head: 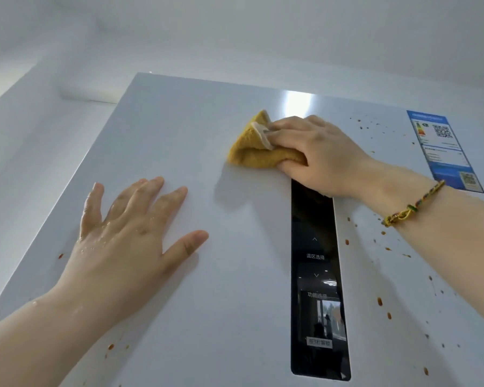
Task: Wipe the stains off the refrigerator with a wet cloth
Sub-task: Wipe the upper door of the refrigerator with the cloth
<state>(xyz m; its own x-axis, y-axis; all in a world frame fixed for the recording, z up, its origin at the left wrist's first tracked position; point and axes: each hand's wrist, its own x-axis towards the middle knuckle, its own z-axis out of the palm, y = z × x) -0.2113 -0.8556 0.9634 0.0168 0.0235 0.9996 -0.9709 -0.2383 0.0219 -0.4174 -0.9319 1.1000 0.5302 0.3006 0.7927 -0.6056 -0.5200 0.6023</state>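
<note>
The white refrigerator door [229,275] fills the view, seen from below. My right hand [319,155] presses a folded yellow cloth [252,152] flat against the door near its top, just above the black control panel [316,275]. My left hand [129,241], wet with droplets, lies flat on the door to the left, fingers spread, holding nothing. Brown-orange stains [380,301] speckle the door right of the panel, under my right forearm. A few more stains [111,346] sit at the lower left.
A blue energy label [442,152] is stuck at the door's upper right, with small specks beside it. White ceiling and wall [67,51] lie beyond the refrigerator's top edge. A beaded bracelet [411,205] circles my right wrist.
</note>
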